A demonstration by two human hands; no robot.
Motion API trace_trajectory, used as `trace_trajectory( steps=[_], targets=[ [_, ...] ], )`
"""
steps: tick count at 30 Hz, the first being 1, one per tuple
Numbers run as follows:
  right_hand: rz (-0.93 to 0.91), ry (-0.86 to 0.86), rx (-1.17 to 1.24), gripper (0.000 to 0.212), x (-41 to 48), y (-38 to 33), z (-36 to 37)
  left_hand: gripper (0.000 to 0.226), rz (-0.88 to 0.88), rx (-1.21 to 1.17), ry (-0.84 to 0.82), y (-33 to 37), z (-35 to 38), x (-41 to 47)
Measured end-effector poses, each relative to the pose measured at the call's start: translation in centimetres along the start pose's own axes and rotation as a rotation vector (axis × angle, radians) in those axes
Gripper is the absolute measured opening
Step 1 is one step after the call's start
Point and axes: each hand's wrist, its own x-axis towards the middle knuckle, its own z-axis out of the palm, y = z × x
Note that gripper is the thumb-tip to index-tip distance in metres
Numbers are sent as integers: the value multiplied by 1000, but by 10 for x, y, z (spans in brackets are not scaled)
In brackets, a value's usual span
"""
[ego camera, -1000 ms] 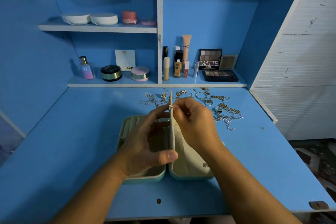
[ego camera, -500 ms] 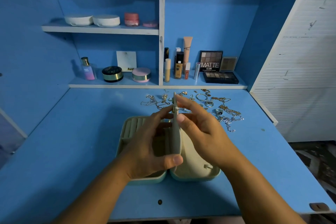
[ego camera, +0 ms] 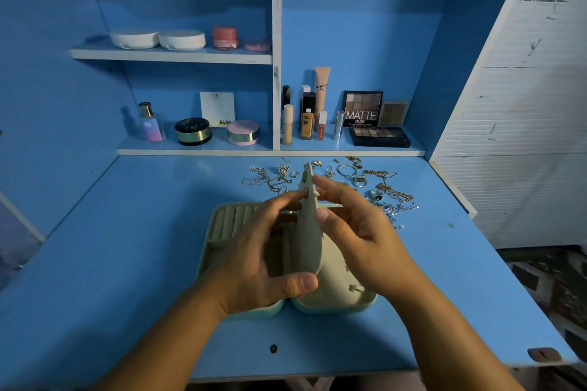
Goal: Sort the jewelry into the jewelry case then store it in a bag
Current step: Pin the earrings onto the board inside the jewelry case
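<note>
A pale green jewelry case (ego camera: 214,233) lies open on the blue desk, its ring rolls showing in the left half. Its beige middle flap (ego camera: 310,232) stands upright between the halves, with small earrings pinned near its top. My left hand (ego camera: 254,263) grips this flap, thumb at its lower edge and fingers near its top. On the other side, my right hand (ego camera: 359,232) has relaxed fingers, with its thumb and fingertips touching the flap. Loose jewelry (ego camera: 378,187), chains, rings and earrings, is spread on the desk behind the case.
Cosmetics stand on the lower shelf (ego camera: 273,152) at the back: a perfume bottle (ego camera: 150,122), jars, tubes and eyeshadow palettes (ego camera: 378,136). More jars sit on the upper shelf. A white slatted panel (ego camera: 524,136) borders the desk on the right.
My right hand has let go of its pinch at the flap's top; its fingers have straightened and spread. The flap now leans slightly to the right. My left hand keeps its hold.
</note>
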Motion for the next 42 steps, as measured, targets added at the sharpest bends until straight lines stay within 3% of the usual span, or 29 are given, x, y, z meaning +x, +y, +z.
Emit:
trace_trajectory(
  steps=[14, 21, 29, 34, 37, 42],
  targets=[
    [-16, 13, -73, 51, 2, 8, 2, 93, 2, 1, 26, 2, 0, -1],
    [-21, 0, -87, 49, 5, 7, 4, 110, -20, -37, 21, -2, -1, 0],
    [-8, 16, -53, 46, 3, 9, 0, 106, -10, -77, 1, -4, -1, 1],
    [-5, 47, -111, 43, -2, 9, -9, 103, -34, 76, 5, -4, -2, 1],
    [25, 81, -119, 46, -9, 15, -20, 99, -42, 331, 19, -7, -2, 3],
    [82, 143, -136, 40, -24, 32, -38, 95, -121, 617, -97, -8, 2, 5]
  ],
)
